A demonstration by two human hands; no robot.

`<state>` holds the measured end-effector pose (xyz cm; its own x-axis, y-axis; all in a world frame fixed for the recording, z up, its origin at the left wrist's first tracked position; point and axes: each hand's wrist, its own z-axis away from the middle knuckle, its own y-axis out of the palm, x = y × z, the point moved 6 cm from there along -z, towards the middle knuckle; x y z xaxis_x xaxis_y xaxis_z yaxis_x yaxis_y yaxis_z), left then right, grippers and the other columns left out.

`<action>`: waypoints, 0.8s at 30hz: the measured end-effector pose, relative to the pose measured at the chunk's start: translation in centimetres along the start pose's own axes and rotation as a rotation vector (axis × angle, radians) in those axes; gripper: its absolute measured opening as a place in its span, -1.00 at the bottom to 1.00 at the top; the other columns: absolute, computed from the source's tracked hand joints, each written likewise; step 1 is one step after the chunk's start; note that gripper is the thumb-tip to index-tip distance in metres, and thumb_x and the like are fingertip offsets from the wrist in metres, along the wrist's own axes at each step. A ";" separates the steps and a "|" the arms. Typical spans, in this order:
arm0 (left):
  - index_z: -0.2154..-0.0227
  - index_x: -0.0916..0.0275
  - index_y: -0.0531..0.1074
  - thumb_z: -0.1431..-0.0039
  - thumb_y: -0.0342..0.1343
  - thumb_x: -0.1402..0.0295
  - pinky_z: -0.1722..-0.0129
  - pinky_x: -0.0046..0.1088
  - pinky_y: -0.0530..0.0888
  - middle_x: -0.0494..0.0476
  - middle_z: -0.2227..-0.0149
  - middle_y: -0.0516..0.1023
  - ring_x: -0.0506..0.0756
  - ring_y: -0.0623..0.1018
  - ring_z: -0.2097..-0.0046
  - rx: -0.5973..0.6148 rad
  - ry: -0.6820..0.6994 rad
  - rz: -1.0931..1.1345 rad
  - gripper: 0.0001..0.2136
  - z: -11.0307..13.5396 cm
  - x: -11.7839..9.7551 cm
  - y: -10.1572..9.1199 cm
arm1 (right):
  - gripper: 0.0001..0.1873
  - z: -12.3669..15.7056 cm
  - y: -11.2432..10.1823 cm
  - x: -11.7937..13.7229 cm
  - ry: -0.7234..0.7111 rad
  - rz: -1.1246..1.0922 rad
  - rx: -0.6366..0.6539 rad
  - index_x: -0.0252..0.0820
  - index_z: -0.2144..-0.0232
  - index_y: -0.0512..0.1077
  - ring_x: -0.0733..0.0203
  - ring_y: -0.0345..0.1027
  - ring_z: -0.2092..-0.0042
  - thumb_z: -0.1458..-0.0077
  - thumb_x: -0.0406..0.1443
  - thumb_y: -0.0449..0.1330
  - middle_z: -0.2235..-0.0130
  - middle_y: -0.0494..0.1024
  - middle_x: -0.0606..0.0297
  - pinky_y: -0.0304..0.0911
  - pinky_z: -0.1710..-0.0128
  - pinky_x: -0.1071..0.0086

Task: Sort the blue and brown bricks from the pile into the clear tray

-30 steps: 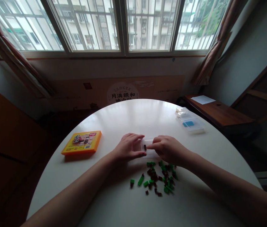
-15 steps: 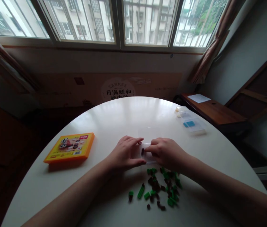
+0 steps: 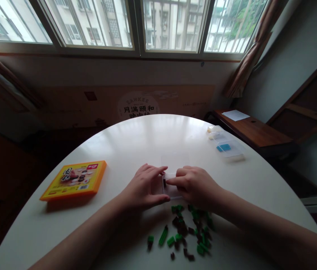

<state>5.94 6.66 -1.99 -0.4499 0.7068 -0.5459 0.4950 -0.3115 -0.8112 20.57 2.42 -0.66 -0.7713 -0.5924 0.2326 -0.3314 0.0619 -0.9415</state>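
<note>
A clear plastic box (image 3: 174, 193) sits on the white table in front of me, its lid (image 3: 175, 159) seemingly laid back on the far side. My left hand (image 3: 144, 185) spans the box's left side, thumb at the near edge and fingers at the far edge. Inside, a small dark brown brick (image 3: 164, 182) stands against the left wall. The outstretched index finger of my right hand (image 3: 196, 183) touches or nearly touches it, the other fingers curled. Loose green bricks (image 3: 163, 236) and brown bricks (image 3: 181, 225) lie scattered just nearer to me.
A yellow-orange game box (image 3: 74, 180) lies on the left of the round white table (image 3: 124, 138). Clear containers (image 3: 230, 150), one with a blue piece (image 3: 223, 147), stand at the back right. Beyond the table's right edge is a wooden bench (image 3: 262, 131) with a paper sheet (image 3: 235, 115).
The brown brick has shifted slightly toward the box's left wall and stands straighter, with my right index finger following. My left hand keeps its place around the box. The view has moved a little.
</note>
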 end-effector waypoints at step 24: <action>-0.18 0.14 0.28 0.01 0.29 0.03 -0.20 -0.03 0.18 0.16 0.09 0.56 0.22 0.48 0.05 0.000 -0.018 0.005 -0.30 0.0 0.1 0.1 | -0.76 -0.1 0.1 -0.1 0.013 0.015 0.025 0.10 0.15 0.56 0.26 0.23 0.37 -0.16 -0.30 0.19 0.40 0.48 0.35 -0.02 0.40 0.38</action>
<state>5.94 6.76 -2.15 -0.4605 0.6938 -0.5537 0.4976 -0.3148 -0.8083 20.53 2.55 -0.77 -0.7830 -0.5812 0.2217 -0.3062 0.0499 -0.9507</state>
